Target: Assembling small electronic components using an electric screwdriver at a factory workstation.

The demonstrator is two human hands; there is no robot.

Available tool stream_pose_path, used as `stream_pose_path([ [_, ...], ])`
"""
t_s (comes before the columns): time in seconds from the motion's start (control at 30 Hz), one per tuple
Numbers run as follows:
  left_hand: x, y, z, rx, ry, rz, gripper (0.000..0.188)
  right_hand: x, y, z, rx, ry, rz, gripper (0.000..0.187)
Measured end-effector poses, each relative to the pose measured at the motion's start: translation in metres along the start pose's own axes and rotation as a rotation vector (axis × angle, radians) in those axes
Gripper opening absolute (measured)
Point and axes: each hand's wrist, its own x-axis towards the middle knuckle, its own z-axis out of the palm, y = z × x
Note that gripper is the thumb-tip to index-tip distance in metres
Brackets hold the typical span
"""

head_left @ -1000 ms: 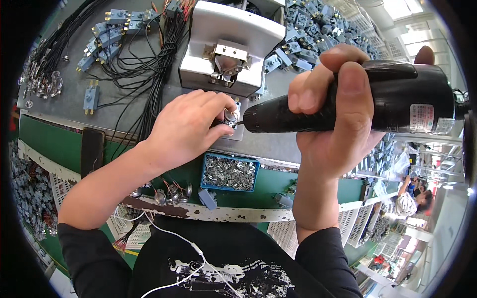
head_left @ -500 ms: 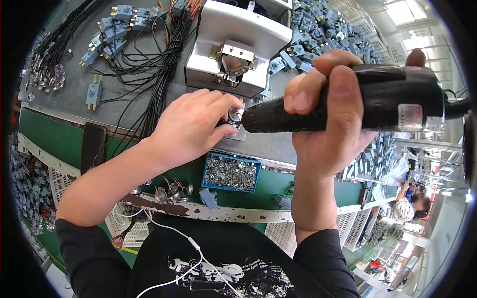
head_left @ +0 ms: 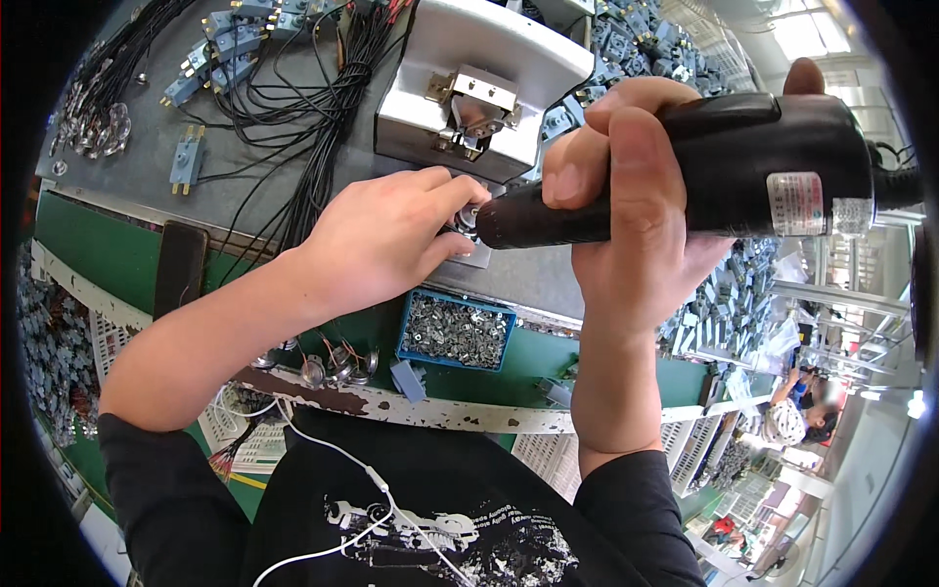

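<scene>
In my right hand [head_left: 636,205] is a black electric screwdriver [head_left: 753,166], its fingers wrapped round the body. The tool lies across the view, nose pointing left and close against a small round metal part [head_left: 468,219]. My left hand [head_left: 391,230] pinches that part between thumb and fingers over a small metal plate [head_left: 479,256]. The fingers and the tool's nose cover much of the part, so whether the bit touches it cannot be seen. Right behind stands a silver machine [head_left: 479,59] with a metal fixture on its front.
A blue tray of small metal pieces [head_left: 455,333] sits near the front edge. Black cables [head_left: 328,147] run along the bench left of the machine. Grey-blue switch blocks [head_left: 186,161] lie at left, more are heaped behind at right. A dark phone-like slab [head_left: 181,264] lies at left.
My right hand and the screwdriver have shifted slightly left and up in the view. My left hand keeps its pinch on the round part. The whole view has shifted a little.
</scene>
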Motion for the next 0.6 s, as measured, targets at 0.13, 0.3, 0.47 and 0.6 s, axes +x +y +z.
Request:
stream_pose_path([
  [0.13, -0.001, -0.002, -0.001, -0.008, -0.026, 0.003, 0.038, 0.0, -0.001, 0.008, -0.073, -0.067, -0.018, 0.032],
  [0.3, -0.007, -0.009, 0.009, 0.016, 0.049, 0.068, 0.041, -0.004, -0.004, 0.018, -0.163, -0.137, -0.044, 0.045],
  [0.47, 0.0, -0.018, 0.02, 0.115, 0.147, 0.266, 0.043, -0.004, -0.011, 0.011, -0.239, -0.147, -0.067, 0.056],
  [0.6, 0.0, -0.008, -0.013, -0.02, -0.053, 0.252, 0.037, 0.006, -0.037, -0.055, -0.45, -0.207, -0.201, 0.031],
])
